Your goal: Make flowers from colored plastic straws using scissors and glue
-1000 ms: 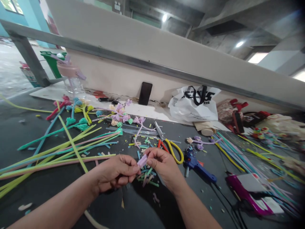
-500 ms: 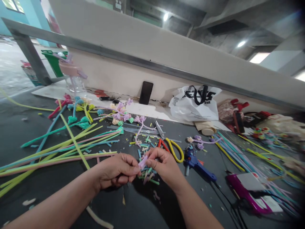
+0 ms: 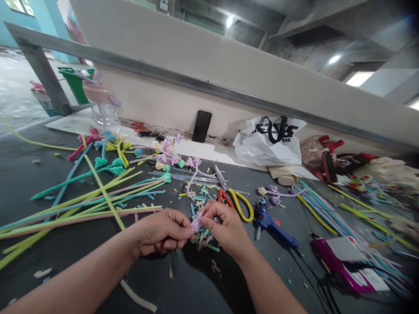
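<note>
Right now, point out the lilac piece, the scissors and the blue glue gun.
Lilac piece point(image 3: 196, 221): head view, on its exposed middle.
Scissors point(image 3: 221, 179): head view, on the metal blades.
Blue glue gun point(image 3: 273, 226): head view, on the upper handle.

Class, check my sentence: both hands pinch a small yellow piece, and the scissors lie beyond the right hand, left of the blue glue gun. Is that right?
Not quite: the head view shows that the small piece between the left hand and right hand is lilac, not yellow. The scissors do lie beyond the right hand, left of the blue glue gun.
</note>
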Demonstrator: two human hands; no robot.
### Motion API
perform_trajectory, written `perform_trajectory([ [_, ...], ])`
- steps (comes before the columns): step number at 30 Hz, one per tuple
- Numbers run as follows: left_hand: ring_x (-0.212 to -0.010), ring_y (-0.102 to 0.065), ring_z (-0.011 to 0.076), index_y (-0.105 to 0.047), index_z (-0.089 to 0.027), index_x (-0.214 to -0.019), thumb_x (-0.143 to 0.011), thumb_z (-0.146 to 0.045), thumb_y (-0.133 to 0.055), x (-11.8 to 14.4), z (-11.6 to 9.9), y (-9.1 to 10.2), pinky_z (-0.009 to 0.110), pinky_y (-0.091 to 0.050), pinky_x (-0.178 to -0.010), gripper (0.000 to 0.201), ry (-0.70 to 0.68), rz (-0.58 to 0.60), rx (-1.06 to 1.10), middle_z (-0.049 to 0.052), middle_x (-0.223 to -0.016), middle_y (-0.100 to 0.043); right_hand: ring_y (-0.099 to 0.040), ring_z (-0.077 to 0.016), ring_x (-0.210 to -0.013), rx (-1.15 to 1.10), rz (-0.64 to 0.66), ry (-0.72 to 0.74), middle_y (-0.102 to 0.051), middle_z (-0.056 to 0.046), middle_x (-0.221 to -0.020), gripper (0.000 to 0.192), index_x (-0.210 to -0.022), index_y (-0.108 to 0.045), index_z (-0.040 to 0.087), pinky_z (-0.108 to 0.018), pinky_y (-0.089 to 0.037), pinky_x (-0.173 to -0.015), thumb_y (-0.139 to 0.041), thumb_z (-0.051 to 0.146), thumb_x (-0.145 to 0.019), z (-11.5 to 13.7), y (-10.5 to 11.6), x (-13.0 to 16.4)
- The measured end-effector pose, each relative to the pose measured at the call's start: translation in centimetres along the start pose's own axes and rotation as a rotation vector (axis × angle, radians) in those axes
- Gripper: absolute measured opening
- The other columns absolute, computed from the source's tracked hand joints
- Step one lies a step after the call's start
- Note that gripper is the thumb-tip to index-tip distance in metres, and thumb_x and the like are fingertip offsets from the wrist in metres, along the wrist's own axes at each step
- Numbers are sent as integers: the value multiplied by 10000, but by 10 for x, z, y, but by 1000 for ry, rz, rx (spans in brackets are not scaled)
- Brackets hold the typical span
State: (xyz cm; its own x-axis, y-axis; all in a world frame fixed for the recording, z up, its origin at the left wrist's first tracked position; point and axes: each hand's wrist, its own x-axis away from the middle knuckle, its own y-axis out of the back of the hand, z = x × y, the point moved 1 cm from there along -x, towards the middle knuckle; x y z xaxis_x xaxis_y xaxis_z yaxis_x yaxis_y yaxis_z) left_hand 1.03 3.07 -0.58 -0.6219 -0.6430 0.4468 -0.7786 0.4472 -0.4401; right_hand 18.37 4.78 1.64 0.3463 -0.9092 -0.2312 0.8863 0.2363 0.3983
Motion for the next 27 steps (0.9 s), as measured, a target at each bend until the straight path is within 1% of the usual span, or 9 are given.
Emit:
perform_trajectory([
  [4,-265,-253,-1,-588,-133,-688,-670,-281,-655,1,0,1,126,-118,-250,163,-5,3,12,-42,-451,-521,-568,-153,-731,-122,55,-61,-617,-30,-767,140,-622,-545,175,-283,-428,-693,-630,230,-717,-2,2,-1],
  [7,-266,-260,-3,-579,-133,-693,-674,-289,-652,2,-1,2,126,-119,-252,173,-33,4,23,-43,-470,-523,-549,-133,-697,-272,111,-85,-590,-35,-824,163,-800,-563,178,-269,-429,-661,-544,340,-805,-3,6,0],
  [10,-272,-271,-3,-563,-137,-686,-673,-301,-654,3,-2,3,125,-119,-252,189,-56,3,14,-45,-486,-522,-523,-110,-664,-362,102,-65,-569,-37,-865,235,-945,-530,182,-254,-421,-650,-467,389,-853,-2,9,0],
  [12,-268,-265,-4,-552,-138,-674,-675,-318,-651,4,-3,2,128,-120,-251,205,-72,-12,-20,-46,-486,-522,-516,-105,-679,-393,130,-81,-555,-44,-900,264,-981,-525,177,-246,-421,-649,-484,399,-843,-2,9,0],
  [14,-267,-268,-3,-546,-138,-660,-675,-329,-646,4,-3,1,128,-129,-251,216,-91,-39,-69,-45,-484,-527,-521,-112,-721,-444,207,-131,-543,-48,-932,302,-1017,-525,178,-244,-429,-651,-539,398,-811,-3,7,0],
  [17,-275,-295,4,-546,-140,-644,-673,-345,-637,4,-3,-2,121,-147,-251,226,-102,-79,-142,-46,-470,-524,-533,-122,-790,-485,306,-221,-540,-36,-958,356,-1031,-529,198,-239,-435,-675,-659,329,-727,-4,3,1],
  [21,-283,-313,9,-561,-146,-659,-669,-348,-628,4,-2,-4,113,-172,-251,214,-94,-114,-210,-55,-458,-517,-552,-113,-747,-487,379,-305,-563,-7,-880,343,-967,-546,196,-226,-437,-643,-712,241,-671,-6,2,3],
  [24,-286,-314,8,-558,-147,-653,-670,-356,-626,4,-2,-3,112,-173,-253,220,-103,-96,-211,-56,-461,-516,-563,-121,-741,-510,400,-328,-586,-6,-823,330,-952,-551,182,-239,-445,-650,-713,232,-668,-7,5,4],
  [27,-283,-310,8,-555,-151,-661,-661,-356,-632,4,-2,-3,117,-161,-254,219,-99,-81,-193,-57,-466,-524,-570,-121,-735,-502,382,-322,-597,-10,-804,299,-933,-573,168,-243,-443,-660,-709,224,-672,-7,8,4],
])
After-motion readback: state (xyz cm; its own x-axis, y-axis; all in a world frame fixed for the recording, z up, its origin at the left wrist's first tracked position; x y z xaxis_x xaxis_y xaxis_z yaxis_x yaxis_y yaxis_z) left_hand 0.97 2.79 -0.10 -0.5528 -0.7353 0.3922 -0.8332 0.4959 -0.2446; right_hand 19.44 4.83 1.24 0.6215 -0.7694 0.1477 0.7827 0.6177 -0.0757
